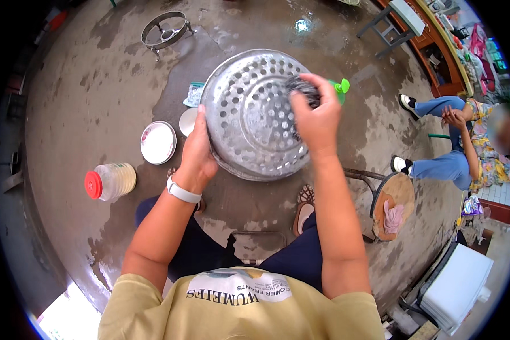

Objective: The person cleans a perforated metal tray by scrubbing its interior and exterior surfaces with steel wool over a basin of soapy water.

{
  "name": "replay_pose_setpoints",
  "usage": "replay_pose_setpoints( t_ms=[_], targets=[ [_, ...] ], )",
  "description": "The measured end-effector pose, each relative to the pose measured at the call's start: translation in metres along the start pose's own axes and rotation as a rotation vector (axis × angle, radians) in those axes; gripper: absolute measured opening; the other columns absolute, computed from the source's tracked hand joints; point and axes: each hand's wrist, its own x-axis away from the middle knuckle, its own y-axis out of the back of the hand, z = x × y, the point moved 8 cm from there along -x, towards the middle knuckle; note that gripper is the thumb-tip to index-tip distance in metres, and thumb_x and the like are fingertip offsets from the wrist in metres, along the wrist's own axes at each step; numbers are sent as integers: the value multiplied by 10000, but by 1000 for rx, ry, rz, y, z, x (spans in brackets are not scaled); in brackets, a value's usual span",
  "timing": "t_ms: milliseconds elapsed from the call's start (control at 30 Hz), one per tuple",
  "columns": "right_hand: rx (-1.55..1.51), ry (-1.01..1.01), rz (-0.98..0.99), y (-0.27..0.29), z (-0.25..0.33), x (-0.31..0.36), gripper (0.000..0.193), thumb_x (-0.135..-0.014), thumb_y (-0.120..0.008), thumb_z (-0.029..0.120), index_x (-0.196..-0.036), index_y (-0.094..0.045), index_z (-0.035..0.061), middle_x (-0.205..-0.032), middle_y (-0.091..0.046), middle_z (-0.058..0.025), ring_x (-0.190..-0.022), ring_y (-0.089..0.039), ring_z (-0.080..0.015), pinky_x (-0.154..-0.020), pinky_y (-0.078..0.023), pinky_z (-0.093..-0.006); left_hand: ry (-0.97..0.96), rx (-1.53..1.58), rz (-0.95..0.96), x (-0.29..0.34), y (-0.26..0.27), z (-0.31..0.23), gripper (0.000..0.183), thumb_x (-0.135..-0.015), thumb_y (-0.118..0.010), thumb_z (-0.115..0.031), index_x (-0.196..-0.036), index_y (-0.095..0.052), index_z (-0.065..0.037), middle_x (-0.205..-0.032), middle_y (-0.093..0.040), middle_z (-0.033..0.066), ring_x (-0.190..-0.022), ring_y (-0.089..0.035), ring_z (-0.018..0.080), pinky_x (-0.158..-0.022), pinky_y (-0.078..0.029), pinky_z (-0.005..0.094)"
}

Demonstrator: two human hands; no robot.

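Scouring pad [301,89] mostly under right hand [318,116]; seated person's face blurred

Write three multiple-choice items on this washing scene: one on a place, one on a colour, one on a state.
1. Where does the plastic jar lie?
A. On the floor to the person's left
B. On the wooden stool
C. Inside the pan

2. What colour is the jar's lid?
A. Green
B. Red
C. White

3. How does the right hand stand?
A. Open and free
B. Flat on the floor
C. Closed on a steel scourer against the perforated metal pan

Answers: 1 A, it lies on its side on the wet floor at left. 2 B, the cap is plainly red. 3 C, the fingers press the scourer onto the pan, whose rim the left hand steadies.
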Motion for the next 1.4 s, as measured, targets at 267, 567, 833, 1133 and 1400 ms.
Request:
replay_pose_setpoints(
  t_ms=[267, 567, 833, 1133, 1400],
  targets=[
    [167, 391, 87, -26, 35, 29, 329, -636, -651, -33, -957, -596, 19, -933, -574, -149, -886, -539, -328, -794, -441, -399, -292, -338, 5, 19, -15, -31, 546, -939, -468, -455, -1113, -568, 52, -1072, -623, 110, -939, -591, 150, -838, -466, 282],
    [231, 601, 125, -39, 59, 47, 211, -589, -543, -13, -795, -515, 26, -765, -507, -124, -786, -511, -307, -733, -426, -408, -566, -595, -108, 19, -17, -47, 554, -936, -475, -470, -646, -546, -4, -630, -466, -23, -605, -371, 68, -536, -339, 247],
    [242, 658, 367, -67, 61, 93, 129, -626, -549, 2, -708, -467, 59, -687, -442, -93, -704, -480, -265, -669, -407, -362, -286, -285, -141, 6, -1, -41, 565, -926, -473, -491, -1003, -605, 53, -958, -615, 94, -851, -541, 134, -786, -431, 278],
    [116, 510, 187, -41, 48, 48, 282, -560, -529, -69, -815, -537, 51, -746, -543, -101, -748, -534, -313, -664, -438, -388, -287, -459, -33, 22, -22, -31, 566, -940, -454, -475, -972, -609, 69, -929, -628, 102, -826, -562, 139, -764, -445, 272],
    [147, 51, -14, -1, -29, 4, 183, -632, -647, 8, -799, -586, 51, -810, -621, -136, -789, -601, -323, -721, -482, -394, -355, -507, 11, 22, -25, -37, 534, -947, -448, -450, -1060, -593, 51, -986, -639, 108, -858, -599, 152, -791, -472, 276]
  ],
)
